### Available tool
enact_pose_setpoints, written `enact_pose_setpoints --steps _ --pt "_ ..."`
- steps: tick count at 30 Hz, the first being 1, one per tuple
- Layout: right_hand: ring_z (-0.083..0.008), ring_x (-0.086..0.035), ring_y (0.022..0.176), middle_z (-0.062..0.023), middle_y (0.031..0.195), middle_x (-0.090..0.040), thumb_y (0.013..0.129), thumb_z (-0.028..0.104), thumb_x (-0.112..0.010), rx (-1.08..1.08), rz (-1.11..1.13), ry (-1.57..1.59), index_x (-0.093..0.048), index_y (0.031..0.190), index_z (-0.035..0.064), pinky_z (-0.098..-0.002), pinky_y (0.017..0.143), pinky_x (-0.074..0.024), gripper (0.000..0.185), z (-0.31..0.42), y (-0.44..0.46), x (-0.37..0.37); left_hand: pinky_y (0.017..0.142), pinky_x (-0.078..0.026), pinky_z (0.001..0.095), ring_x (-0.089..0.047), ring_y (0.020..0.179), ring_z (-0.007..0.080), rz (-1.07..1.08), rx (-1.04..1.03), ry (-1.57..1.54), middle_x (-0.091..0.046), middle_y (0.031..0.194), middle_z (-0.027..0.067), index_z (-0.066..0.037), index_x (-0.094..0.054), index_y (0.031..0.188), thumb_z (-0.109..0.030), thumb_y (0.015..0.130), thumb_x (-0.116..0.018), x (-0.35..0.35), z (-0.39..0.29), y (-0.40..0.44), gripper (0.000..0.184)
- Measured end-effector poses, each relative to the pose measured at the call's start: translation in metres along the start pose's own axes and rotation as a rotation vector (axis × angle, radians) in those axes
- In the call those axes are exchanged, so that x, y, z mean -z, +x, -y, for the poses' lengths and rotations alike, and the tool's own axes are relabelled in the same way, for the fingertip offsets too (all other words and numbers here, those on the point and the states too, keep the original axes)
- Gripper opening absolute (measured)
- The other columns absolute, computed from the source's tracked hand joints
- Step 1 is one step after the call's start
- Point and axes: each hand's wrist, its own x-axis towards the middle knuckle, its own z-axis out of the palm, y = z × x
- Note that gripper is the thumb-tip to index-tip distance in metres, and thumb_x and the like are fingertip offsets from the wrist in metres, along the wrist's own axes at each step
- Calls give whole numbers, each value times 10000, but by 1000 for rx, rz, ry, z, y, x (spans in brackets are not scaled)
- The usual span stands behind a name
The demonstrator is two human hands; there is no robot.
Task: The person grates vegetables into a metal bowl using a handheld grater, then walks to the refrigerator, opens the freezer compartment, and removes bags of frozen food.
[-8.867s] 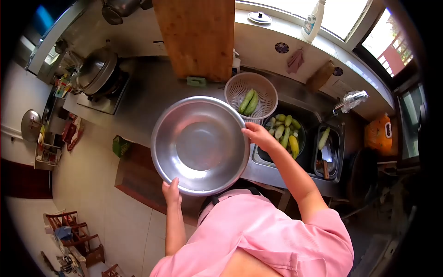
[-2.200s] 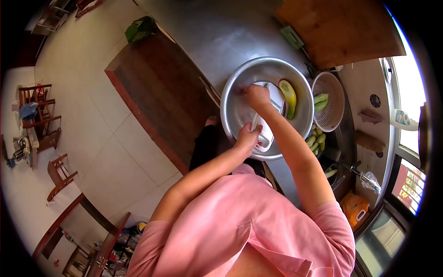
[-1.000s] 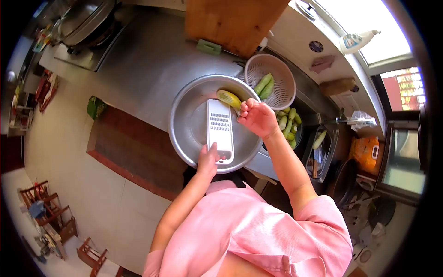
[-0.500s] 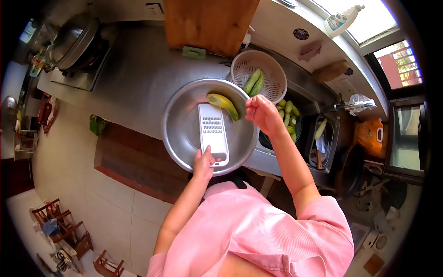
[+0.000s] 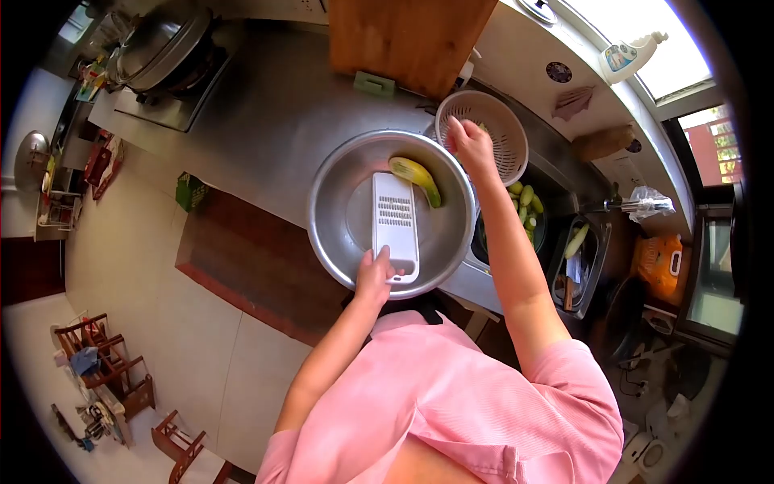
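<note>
My left hand point(image 5: 376, 276) is closed around the lower end of a white grater point(image 5: 395, 230), which leans inside a large steel basin point(image 5: 322, 189). A yellow-green cucumber point(image 5: 417, 178) lies in the basin beside the grater's top end. Over the near side of a pale plastic colander point(image 5: 509, 133) is my right hand point(image 5: 474, 150), its fingers curled in. The hand hides most of what lies in the colander, and whether it holds anything is hidden.
Several green cucumbers point(image 5: 526, 196) fill a dark bowl at the sink, right of the basin. Another cucumber point(image 5: 576, 241) and a knife lie in a tray point(image 5: 598, 256). A wooden board point(image 5: 407, 40) stands behind the counter, and a lidded pan point(image 5: 157, 52) sits on the stove.
My right hand has moved from above the basin's right rim to over the colander, covering the cucumbers there. My left hand still holds the grater. The view has shifted slightly.
</note>
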Motion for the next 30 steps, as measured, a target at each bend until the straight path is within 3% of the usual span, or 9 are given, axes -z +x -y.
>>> enact_pose_setpoints --steps 4,6,12,14,16,18,20,24,30 --pt "-105 -486 547 -15 651 -523 864 321 -505 -260 44 525 -512 745 60 -258 494 -409 287 -38 -23 6 585 -487 350 -327 483 85 -4 -2 25 -348 565 -19 -34 -449 933 -166 862 -505 3 1 4 160" --pt "-103 -472 540 8 634 -487 886 280 -463 -441 255 1224 -475 718 113 -253 496 -405 237 -46 -36 7 584 -483 350 -330 483 87 -8 4 34 -350 560 -18 -40 -449 936 -170 861 -509 2 1 3 161" --pt "-105 -485 630 -4 745 -503 890 241 -460 -391 446 1427 -456 761 123 -260 582 -430 175 -52 -54 11 568 -475 343 -329 466 75 -31 22 12 -344 564 -44 -85 -486 992 -120 845 -523 1 -1 2 155" --pt "-140 -557 687 -41 849 -569 842 170 -539 -245 251 1015 -541 908 103 -283 630 -463 95 -42 -57 17 561 -476 346 -333 467 75 -19 8 5 -348 563 -42 -87 -492 973 -127 843 -531 3 0 2 142" --pt "-187 -581 821 -105 987 -574 790 115 -582 -124 166 760 -527 1094 67 -307 696 -479 313 -16 -68 18 558 -476 348 -336 466 76 -19 -2 8 -352 563 -40 -87 -494 957 -134 843 -533 3 0 2 129" --pt "-223 -561 939 -154 1104 -528 751 109 -597 222 160 -163 -471 1181 26 -313 744 -473 457 -34 -68 15 556 -476 349 -338 465 77 -15 -14 12 -356 564 -38 -87 -496 941 -140 843 -536 2 -1 2 118" --pt "-331 -516 1014 -214 1166 -460 716 88 -600 122 291 -366 -462 1158 -8 -361 828 -441 472 -61 -68 -7 588 -482 344 -328 475 81 1 -18 40 -346 555 -25 -50 -447 942 -164 865 -507 0 -2 1 150" --pt "-386 -479 990 -225 1111 -459 690 64 -596 265 93 -600 -376 1198 -22 -412 829 -428 560 -93 -66 -64 592 -484 346 -328 475 78 -16 -23 38 -352 568 -27 -49 -447 942 -165 868 -501 2 -1 2 148" --pt "-376 -523 824 -192 945 -469 668 60 -578 216 -35 -717 -430 1074 -1 -432 722 -451 436 -100 -48 -89 569 -484 321 -332 479 72 -12 -35 26 -364 589 -26 -44 -451 950 -170 869 -493 -2 -1 -1 155"
